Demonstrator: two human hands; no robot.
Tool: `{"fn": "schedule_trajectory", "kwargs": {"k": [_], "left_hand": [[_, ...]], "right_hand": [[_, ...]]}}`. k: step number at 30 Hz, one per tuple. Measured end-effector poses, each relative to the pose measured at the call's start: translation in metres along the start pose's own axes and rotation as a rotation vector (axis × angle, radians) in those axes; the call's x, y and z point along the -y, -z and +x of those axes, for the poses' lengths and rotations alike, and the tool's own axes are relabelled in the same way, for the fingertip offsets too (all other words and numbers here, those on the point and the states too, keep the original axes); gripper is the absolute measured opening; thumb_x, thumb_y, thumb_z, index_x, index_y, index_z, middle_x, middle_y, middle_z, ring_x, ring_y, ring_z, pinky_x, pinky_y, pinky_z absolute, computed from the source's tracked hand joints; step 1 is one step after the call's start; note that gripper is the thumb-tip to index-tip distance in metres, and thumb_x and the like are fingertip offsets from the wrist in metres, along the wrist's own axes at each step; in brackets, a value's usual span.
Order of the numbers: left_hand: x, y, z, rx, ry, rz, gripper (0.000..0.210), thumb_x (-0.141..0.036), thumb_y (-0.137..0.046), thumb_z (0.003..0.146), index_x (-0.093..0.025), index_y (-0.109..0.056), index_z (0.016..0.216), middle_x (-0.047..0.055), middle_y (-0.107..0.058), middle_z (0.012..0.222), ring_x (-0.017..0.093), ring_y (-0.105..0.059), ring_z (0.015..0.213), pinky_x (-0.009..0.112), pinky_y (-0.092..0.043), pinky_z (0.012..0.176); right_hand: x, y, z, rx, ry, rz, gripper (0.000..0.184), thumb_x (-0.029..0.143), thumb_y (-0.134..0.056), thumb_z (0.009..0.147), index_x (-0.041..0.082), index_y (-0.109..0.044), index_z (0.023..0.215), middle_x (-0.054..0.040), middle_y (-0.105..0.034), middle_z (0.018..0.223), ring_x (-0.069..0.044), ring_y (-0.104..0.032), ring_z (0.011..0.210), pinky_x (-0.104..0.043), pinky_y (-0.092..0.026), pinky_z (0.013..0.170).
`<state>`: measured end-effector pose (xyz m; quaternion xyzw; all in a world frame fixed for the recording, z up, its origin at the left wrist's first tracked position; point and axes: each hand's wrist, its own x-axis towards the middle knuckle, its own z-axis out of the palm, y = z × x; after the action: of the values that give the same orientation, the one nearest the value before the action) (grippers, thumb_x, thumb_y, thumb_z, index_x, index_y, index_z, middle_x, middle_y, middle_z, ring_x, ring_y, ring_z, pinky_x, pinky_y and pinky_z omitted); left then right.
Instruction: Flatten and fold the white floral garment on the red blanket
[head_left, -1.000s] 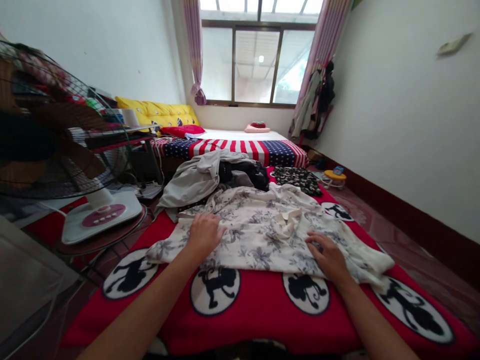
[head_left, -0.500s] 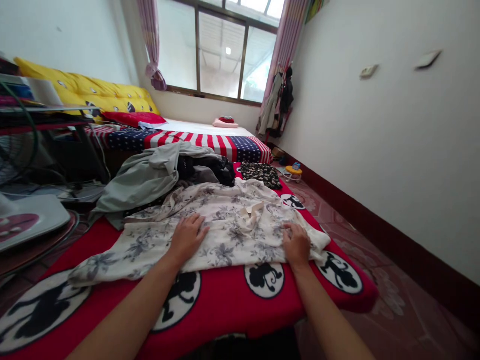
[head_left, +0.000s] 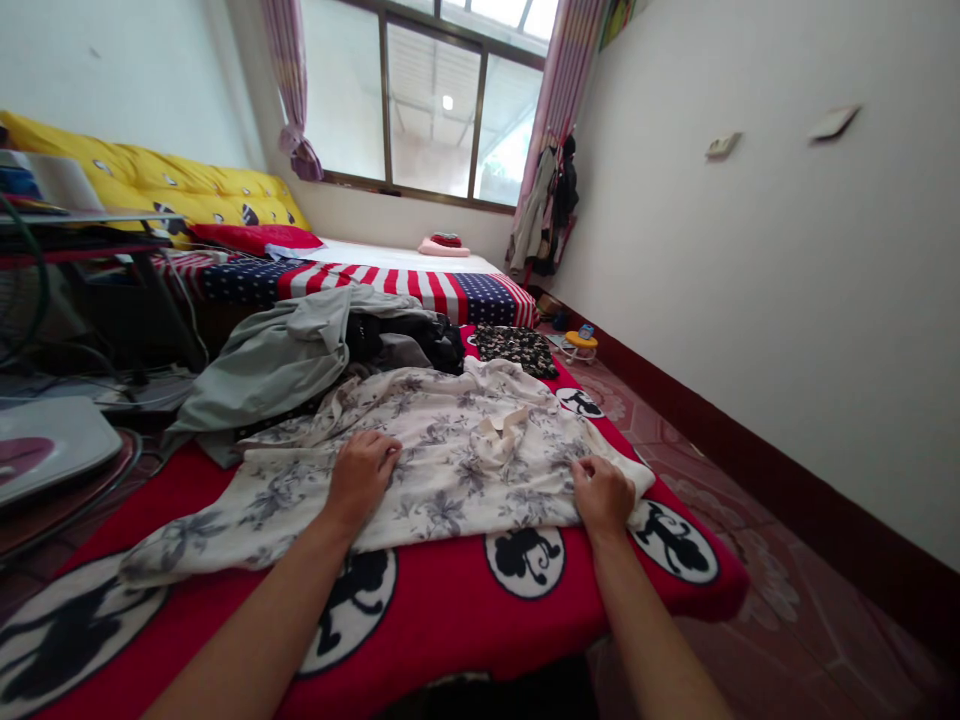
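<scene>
Broadly, a white wall [head_left: 697,270] fills the right side, and at the far end a wide window [head_left: 435,110] sits above a bed [head_left: 382,257] whose striped and starred cover hangs over its near edge. Nearer lies a red blanket [head_left: 450,610] printed with dark monkeys in pale circles, spread over a raised surface. A long yellow cushion [head_left: 150,175] leans along the left wall beside the bed. On the red blanket, nearest the person, is the pale floral garment [head_left: 439,455], laid out flat crosswise with some creases, its collar to the right of the middle and one end trailing toward the lower left. Just behind it a grey garment [head_left: 281,345] is heaped on the left, with dark clothes [head_left: 420,340] bunched against it; farther right rests a black patterned cloth [head_left: 517,350], lying flat. The left hand [head_left: 364,480] is on the floral garment left of its middle, fingers bent; the right hand [head_left: 602,495] is near its right end, more tightly curled, thumb close to the fingers. Whether either one pinches the fabric, I cannot tell. Beyond the blanket's right side stands a small yellow-topped stool [head_left: 579,341], bearing a little blue object [head_left: 586,331].
</scene>
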<state>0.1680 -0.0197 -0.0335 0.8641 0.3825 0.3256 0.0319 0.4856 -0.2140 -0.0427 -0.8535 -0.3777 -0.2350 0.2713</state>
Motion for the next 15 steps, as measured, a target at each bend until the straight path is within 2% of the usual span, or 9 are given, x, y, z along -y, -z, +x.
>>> {"fn": "schedule_trajectory", "kwargs": {"k": [3, 6, 10, 11, 13, 15], "left_hand": [[-0.002, 0.001, 0.000, -0.002, -0.085, -0.082, 0.020, -0.027, -0.051, 0.087, -0.019, -0.070, 0.090, 0.007, -0.064, 0.094, 0.023, -0.055, 0.099, 0.036, -0.043, 0.093], [-0.005, 0.001, 0.000, 0.047, -0.123, -0.110, 0.019, -0.029, -0.053, 0.087, -0.022, -0.071, 0.088, 0.006, -0.065, 0.095, 0.022, -0.056, 0.099, 0.036, -0.043, 0.094], [-0.009, 0.000, 0.000, 0.104, -0.094, -0.070, 0.021, -0.031, -0.057, 0.086, -0.023, -0.071, 0.099, 0.006, -0.065, 0.103, 0.023, -0.056, 0.102, 0.037, -0.043, 0.095], [-0.010, 0.000, 0.000, 0.104, -0.071, -0.050, 0.024, -0.031, -0.056, 0.086, -0.023, -0.069, 0.105, 0.007, -0.064, 0.105, 0.024, -0.056, 0.103, 0.037, -0.043, 0.095], [-0.010, 0.000, 0.000, 0.087, -0.004, -0.001, 0.027, -0.028, -0.054, 0.087, -0.022, -0.066, 0.110, 0.008, -0.064, 0.106, 0.025, -0.056, 0.104, 0.038, -0.043, 0.094], [-0.010, 0.001, 0.000, 0.076, 0.057, 0.040, 0.023, -0.023, -0.051, 0.087, -0.022, -0.068, 0.102, 0.008, -0.064, 0.101, 0.025, -0.057, 0.101, 0.038, -0.044, 0.091]], "right_hand": [[-0.005, 0.002, -0.001, -0.092, -0.011, -0.010, 0.022, 0.030, -0.051, 0.084, 0.019, -0.066, 0.073, -0.0086, -0.068, 0.070, -0.023, -0.059, 0.068, -0.034, -0.035, 0.065], [-0.003, 0.006, -0.002, -0.115, 0.000, -0.063, 0.018, 0.025, -0.052, 0.081, 0.020, -0.065, 0.070, -0.0079, -0.065, 0.066, -0.022, -0.056, 0.065, -0.034, -0.035, 0.065], [0.014, 0.013, -0.004, -0.139, 0.130, -0.058, 0.012, 0.019, -0.052, 0.080, 0.020, -0.063, 0.082, -0.0094, -0.066, 0.085, -0.026, -0.056, 0.084, -0.038, -0.036, 0.077], [0.020, 0.014, -0.005, -0.115, 0.199, -0.012, 0.013, 0.019, -0.051, 0.081, 0.020, -0.063, 0.086, -0.0094, -0.066, 0.090, -0.026, -0.056, 0.089, -0.039, -0.036, 0.081], [0.031, 0.013, -0.007, 0.025, 0.365, 0.108, 0.013, 0.020, -0.049, 0.084, 0.020, -0.061, 0.089, -0.0082, -0.064, 0.092, -0.025, -0.056, 0.091, -0.037, -0.038, 0.083], [0.038, 0.010, -0.009, 0.192, 0.479, 0.201, 0.012, 0.022, -0.048, 0.086, 0.021, -0.060, 0.087, -0.0065, -0.063, 0.088, -0.023, -0.057, 0.087, -0.034, -0.040, 0.079]]}}
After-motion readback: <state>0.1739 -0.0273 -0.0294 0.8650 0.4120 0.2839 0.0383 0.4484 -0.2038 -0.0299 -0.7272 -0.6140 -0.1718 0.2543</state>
